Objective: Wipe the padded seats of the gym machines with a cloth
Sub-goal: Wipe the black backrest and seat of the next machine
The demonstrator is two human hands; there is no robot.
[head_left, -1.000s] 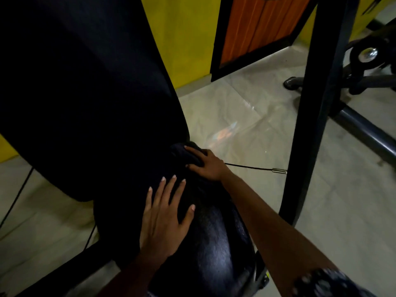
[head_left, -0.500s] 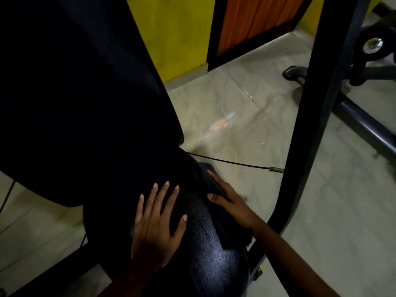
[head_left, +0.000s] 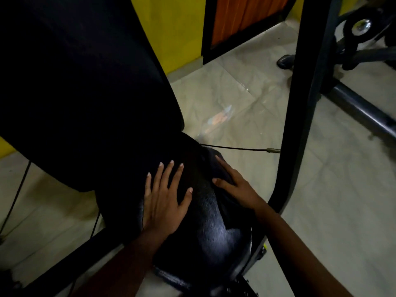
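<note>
While the left hand [head_left: 162,202] lay flat on the seat [head_left: 214,234] with fingers spread, I saw the right hand [head_left: 235,187] pressing the dark cloth [head_left: 232,213], fingers fairly straight.

A view looking down on a glossy black padded gym machine seat [head_left: 214,236]. The left hand [head_left: 162,202] lies flat on the seat's left side, fingers spread and straight. The right hand [head_left: 235,187] presses a dark cloth [head_left: 235,217] against the seat's right edge; the cloth is hard to make out against the black padding. A large black padded backrest [head_left: 85,93] fills the upper left. A curved black metal frame post [head_left: 300,103] stands on the right, and a thin black cable [head_left: 233,147] runs to it. Below is a pale tiled floor [head_left: 235,93], with a yellow wall [head_left: 169,24] beyond.
</note>
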